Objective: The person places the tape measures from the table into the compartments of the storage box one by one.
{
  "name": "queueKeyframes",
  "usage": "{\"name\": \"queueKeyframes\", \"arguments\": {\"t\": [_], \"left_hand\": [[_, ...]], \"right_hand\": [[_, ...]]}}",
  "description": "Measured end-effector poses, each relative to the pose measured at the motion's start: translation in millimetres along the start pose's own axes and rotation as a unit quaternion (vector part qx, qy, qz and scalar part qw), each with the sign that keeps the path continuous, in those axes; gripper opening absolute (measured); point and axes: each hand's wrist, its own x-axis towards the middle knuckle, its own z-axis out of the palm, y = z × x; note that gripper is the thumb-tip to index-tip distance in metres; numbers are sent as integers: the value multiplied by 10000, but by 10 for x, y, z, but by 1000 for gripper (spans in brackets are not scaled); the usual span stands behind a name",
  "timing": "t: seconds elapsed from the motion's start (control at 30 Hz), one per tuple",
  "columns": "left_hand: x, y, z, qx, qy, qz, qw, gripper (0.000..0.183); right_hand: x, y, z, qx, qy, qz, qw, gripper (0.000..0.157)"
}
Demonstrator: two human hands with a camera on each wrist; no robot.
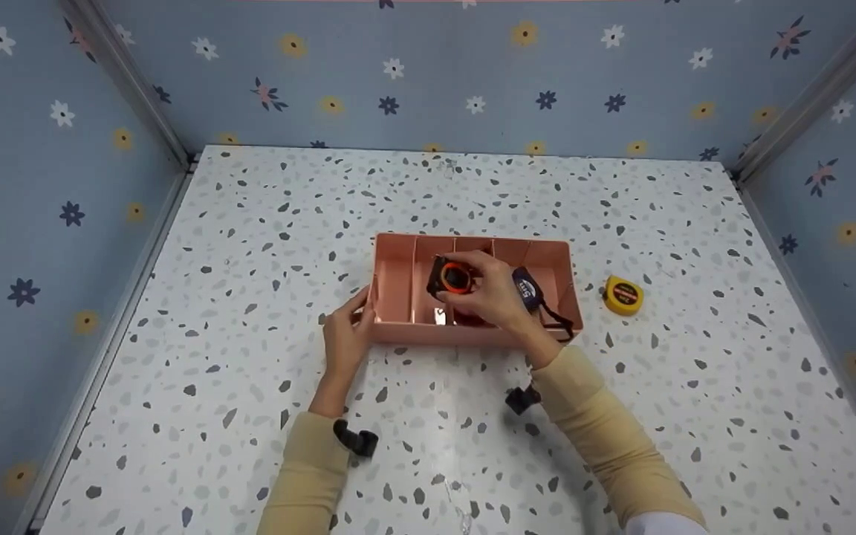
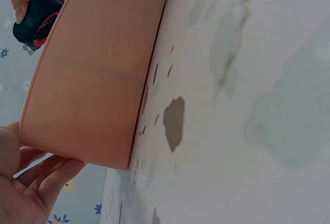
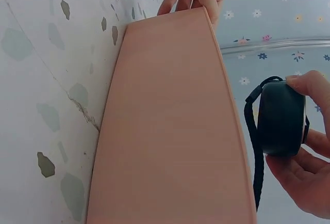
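A pink divided box (image 1: 472,336) sits on the speckled tabletop. My right hand (image 1: 491,293) grips a black tape measure (image 1: 439,276) with an orange ring, holding it over the middle compartments. In the right wrist view, a dark strap (image 3: 251,131) hangs beside this tape measure. My left hand (image 1: 346,338) holds the box's left end, its fingers against the end wall. A navy tape measure (image 1: 526,288) marked 5m lies in the right part of the box, its black cord (image 1: 558,319) near the front corner. Below the right hand, some compartment contents are partly hidden.
A yellow tape measure (image 1: 623,296) lies on the tabletop (image 1: 250,245), right of the box. Flower-patterned walls (image 1: 435,74) enclose the back and both sides. Black wrist cameras (image 1: 357,440) are worn on both forearms.
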Motion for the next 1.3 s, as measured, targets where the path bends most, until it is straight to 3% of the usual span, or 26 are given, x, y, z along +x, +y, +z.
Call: {"name": "queueKeyframes", "arguments": {"t": [0.37,0.8,1.3], "left_hand": [[9,-20,3,102,74,21,9999,32],[13,-18,5,167,89,-4,9998,32],[7,-5,10,229,69,-170,9996,32]], "right_hand": [[49,39,132,2,-191,-168,9997,52],[88,109,202,-394,-379,-255,9982,51],[163,170,211,-505,-999,-220,9935,51]]}}
